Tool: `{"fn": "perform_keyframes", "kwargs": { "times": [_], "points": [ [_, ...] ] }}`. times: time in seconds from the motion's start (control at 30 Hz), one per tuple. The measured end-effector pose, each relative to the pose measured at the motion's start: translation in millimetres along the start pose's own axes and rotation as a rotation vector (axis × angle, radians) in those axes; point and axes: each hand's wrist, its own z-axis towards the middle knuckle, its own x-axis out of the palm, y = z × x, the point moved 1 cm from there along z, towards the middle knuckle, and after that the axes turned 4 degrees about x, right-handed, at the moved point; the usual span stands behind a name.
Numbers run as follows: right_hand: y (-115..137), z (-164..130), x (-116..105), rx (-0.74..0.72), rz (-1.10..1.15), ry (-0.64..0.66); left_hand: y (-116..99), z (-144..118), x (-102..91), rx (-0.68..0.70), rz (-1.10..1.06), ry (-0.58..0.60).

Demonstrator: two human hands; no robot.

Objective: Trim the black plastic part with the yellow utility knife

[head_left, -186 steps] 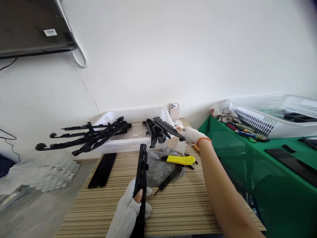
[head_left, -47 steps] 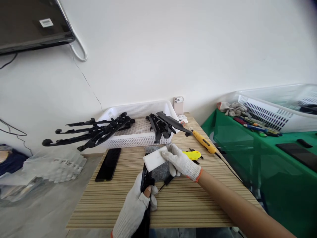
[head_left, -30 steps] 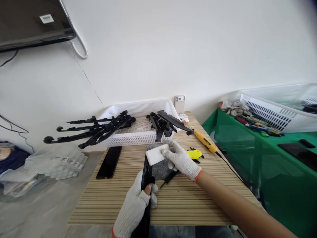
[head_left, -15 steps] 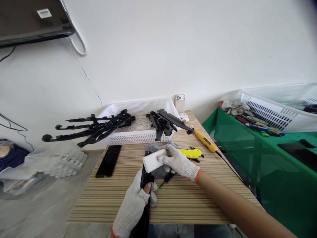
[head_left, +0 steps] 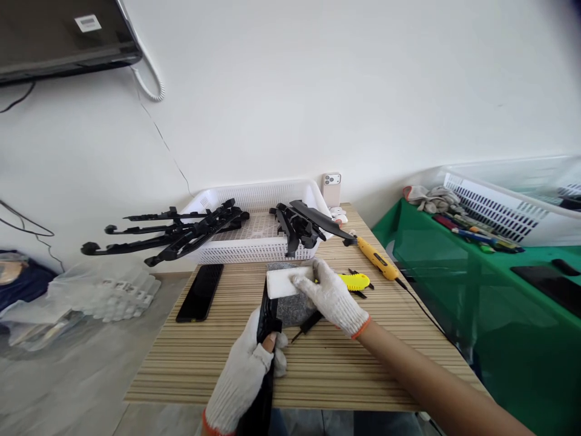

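My left hand [head_left: 247,366], in a white knit glove with the thumb tip bare, is wrapped round a long black plastic trim piece [head_left: 269,324]. That piece points up and away from me over the table's near edge. In my gloved right hand [head_left: 331,297] is a white rectangular sponge-like block [head_left: 288,282], pinched between thumb and fingers. The block lies across the far end of the trim piece and hides it. Beneath the block is a grey cloth [head_left: 293,309]. A thin black-handled tool [head_left: 308,325] and a yellow-handled cutter [head_left: 356,281] lie near my right hand.
A white basket [head_left: 249,251] at the back holds several black plastic parts [head_left: 200,233], some jutting out left. A black phone [head_left: 200,293] lies left. On the right are a corded yellow tool [head_left: 379,259] and a green-covered table [head_left: 431,272] with another basket [head_left: 494,203].
My right hand has shifted slightly right, and the white block has turned from slanted to nearly level across the trim piece's end. My left hand keeps its hold in about the same place.
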Motion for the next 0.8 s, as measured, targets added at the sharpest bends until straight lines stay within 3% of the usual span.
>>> {"fn": "perform_keyframes", "kwargs": {
  "times": [0.1, 0.13, 0.2, 0.3, 0.33, 0.37, 0.5, 0.57, 0.7, 0.73, 0.8],
  "points": [
    [-1.0, -6.0, 6.0, 0.02, 0.001, 0.343, 6.4, -0.1, -1.6, -0.022, 0.007, -0.006],
    [-1.2, -7.2, 7.5, 0.022, 0.007, 0.403, 7.5, -0.1, -1.8, -0.03, 0.009, -0.01],
    [-1.1, -6.5, 7.2, 0.006, 0.031, 0.315, 6.8, -0.1, -1.8, -0.028, 0.008, -0.016],
    [0.2, -2.2, 0.6, -0.009, 0.075, -0.064, 2.2, -0.1, -0.8, -0.002, 0.015, -0.009],
    [0.7, -1.5, -1.2, -0.022, 0.083, -0.128, 1.4, -0.1, -0.5, 0.002, 0.019, -0.007],
    [1.3, -1.4, -1.9, -0.044, 0.092, -0.121, 1.5, 0.0, -0.4, 0.003, 0.02, -0.008],
    [1.9, -5.0, 4.4, -0.118, 0.072, 0.262, 6.3, 0.5, -0.4, -0.021, -0.01, -0.02],
    [0.5, -4.9, 6.0, -0.092, 0.072, 0.238, 6.8, 0.4, -0.2, -0.026, -0.024, -0.018],
    [-2.9, -0.7, 2.3, -0.018, 0.14, -0.048, 2.5, 0.0, 0.6, -0.006, -0.014, 0.002],
    [-3.3, -0.5, 2.2, -0.02, 0.147, -0.024, 1.9, -0.1, 0.7, -0.004, -0.011, 0.003],
    [-3.2, -2.2, 4.5, -0.054, 0.136, 0.152, 2.4, 0.0, 0.7, -0.013, -0.003, -0.006]
  ]
}}
